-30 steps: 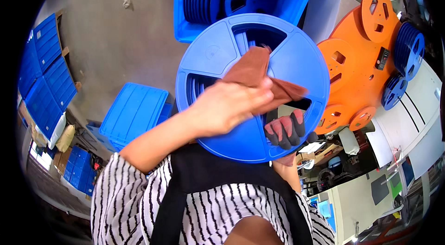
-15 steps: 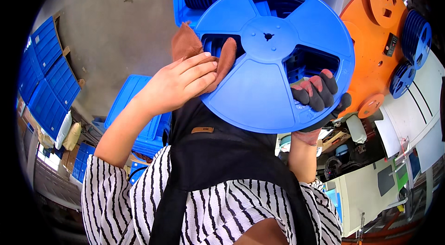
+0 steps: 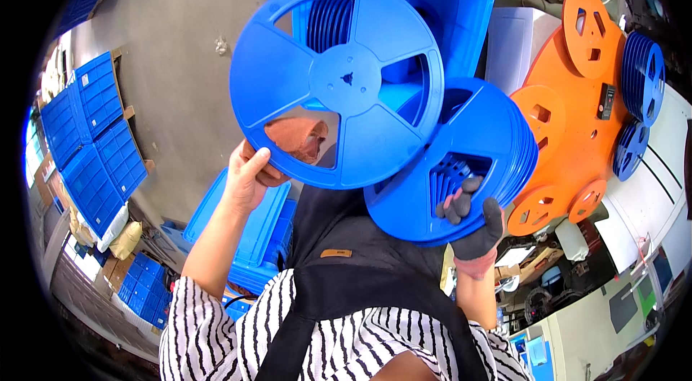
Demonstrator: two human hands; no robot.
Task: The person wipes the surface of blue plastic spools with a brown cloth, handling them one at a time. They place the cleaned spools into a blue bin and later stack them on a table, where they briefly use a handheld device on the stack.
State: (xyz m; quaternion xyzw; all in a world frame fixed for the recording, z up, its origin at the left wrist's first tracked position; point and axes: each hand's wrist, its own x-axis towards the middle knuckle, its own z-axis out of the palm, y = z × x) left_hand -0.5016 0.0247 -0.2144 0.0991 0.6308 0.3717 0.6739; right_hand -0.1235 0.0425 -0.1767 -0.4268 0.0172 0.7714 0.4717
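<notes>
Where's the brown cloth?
Head view, left of centre: the cloth is in the left hand, behind the single reel, showing through its lower-left opening.

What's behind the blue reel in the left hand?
Through the reel, you can see brown cloth, stacked reels, part of a bin and grey floor. Its solid parts hide the rest.

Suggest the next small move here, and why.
I'd probably ease the single blue disc toward the blue bin: the left hand grips its rim along with the brown cloth, the gloved right hand holds the disc stack, and similar discs show in the bin.
</notes>
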